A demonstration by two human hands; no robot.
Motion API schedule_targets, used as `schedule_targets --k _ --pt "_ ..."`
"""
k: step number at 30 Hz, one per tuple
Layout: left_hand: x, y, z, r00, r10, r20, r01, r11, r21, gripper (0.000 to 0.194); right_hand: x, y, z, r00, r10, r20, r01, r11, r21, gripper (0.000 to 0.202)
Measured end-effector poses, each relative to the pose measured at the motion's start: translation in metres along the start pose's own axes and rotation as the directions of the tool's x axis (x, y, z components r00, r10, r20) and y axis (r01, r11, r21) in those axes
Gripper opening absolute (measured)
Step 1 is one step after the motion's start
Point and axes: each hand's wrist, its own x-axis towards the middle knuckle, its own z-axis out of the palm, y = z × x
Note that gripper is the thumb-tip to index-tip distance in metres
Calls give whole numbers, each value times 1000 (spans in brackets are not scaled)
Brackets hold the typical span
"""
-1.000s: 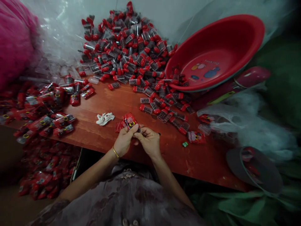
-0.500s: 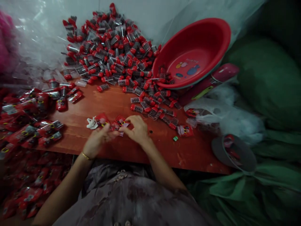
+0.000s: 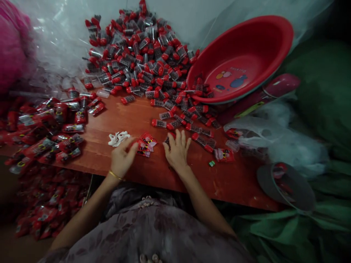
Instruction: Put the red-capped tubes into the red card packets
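Several flat red printed packets [image 3: 146, 142] lie overlapping on the table between my hands. My left hand [image 3: 123, 157] is beside their left edge, thumb and fingers apart, with nothing visible in it. Just beyond its fingers sits a small bunch of white strips [image 3: 118, 138]. My right hand [image 3: 177, 151] reaches over the table with its fingers spread. Under its fingertips is a red-capped clear tube with dark contents [image 3: 168, 140], partly hidden by the fingers.
A big pile of red-capped tubes [image 3: 148, 54] stands at the back, against a tilted red basin [image 3: 241, 47]. Filled red packets [image 3: 41, 120] heap up on the left. On the right are a dark pink bottle [image 3: 282, 86], clear plastic bags [image 3: 296, 149] and a grey container [image 3: 309, 193].
My hands have moved apart, the right one rightward onto a tube. The red packet at my left hand is gone from there; one more packet lies at the left heap's edge. The view has shifted.
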Motion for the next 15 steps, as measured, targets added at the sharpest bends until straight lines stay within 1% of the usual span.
schedule_targets --k 1,2,3,5,6,8,10,12,13,15 --pt "-8 -2 10 991 109 82 -123 976 180 31 2 -7 0 998 -69 -7 69 997 36 41" --pt "-14 -4 18 971 176 159 -220 919 327 30 4 -13 0 991 -135 -3 135 988 72 38" --pt "-18 -6 22 951 210 228 -293 850 438 29 7 -17 2 982 -189 10 187 977 107 36" --pt "-22 -12 25 926 220 308 -366 728 579 28 10 -22 6 971 -237 44 227 960 164 32" --pt "-22 -15 25 919 214 331 -383 687 618 28 11 -24 9 970 -237 57 223 957 186 30" --pt "-20 -20 23 910 211 356 -404 638 656 29 11 -25 14 974 -221 53 205 955 216 26" --pt "-18 -22 20 905 221 364 -418 624 660 29 10 -25 17 977 -213 14 204 951 232 24" --pt "-15 -20 17 904 231 360 -420 641 642 28 8 -25 17 974 -222 -50 228 945 237 22" --pt "-14 -18 16 909 241 339 -410 662 627 28 7 -25 16 970 -225 -88 240 942 233 21" --pt "-11 -12 14 930 266 254 -366 737 567 30 5 -25 10 957 -231 -176 266 941 211 20"
